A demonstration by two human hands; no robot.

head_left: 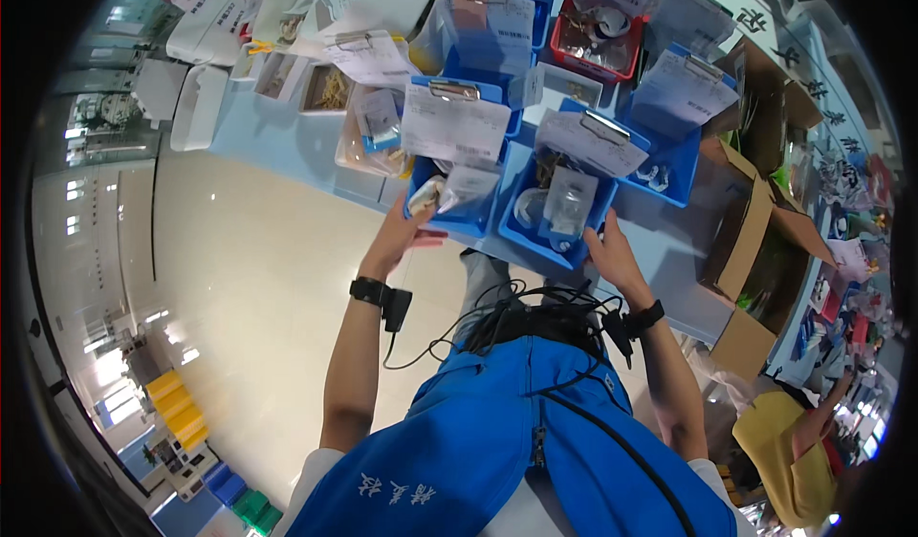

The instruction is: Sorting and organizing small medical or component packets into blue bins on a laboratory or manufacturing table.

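Two blue plastic bins stand side by side at the near edge of the table. My left hand [394, 241] grips the front left corner of the left blue bin [466, 223], with some fingers under its edge. A clear plastic bag [469, 189] and small pale parts lie in that bin, below a clipboard with a paper sheet [453, 121]. On the other side, my right hand [614, 253] holds the right wall of the right blue bin [543, 246]. This one contains a clear bag of parts [570, 202] and white coiled pieces, with another clipboard [595, 141] across its back.
More blue bins [677, 185] and a red bin [595, 62] sit behind. Open cardboard boxes [738, 223] line the right side. At left are a tray with bagged items [368, 159] and a white box [199, 107]. A person in yellow [786, 456] is at lower right.
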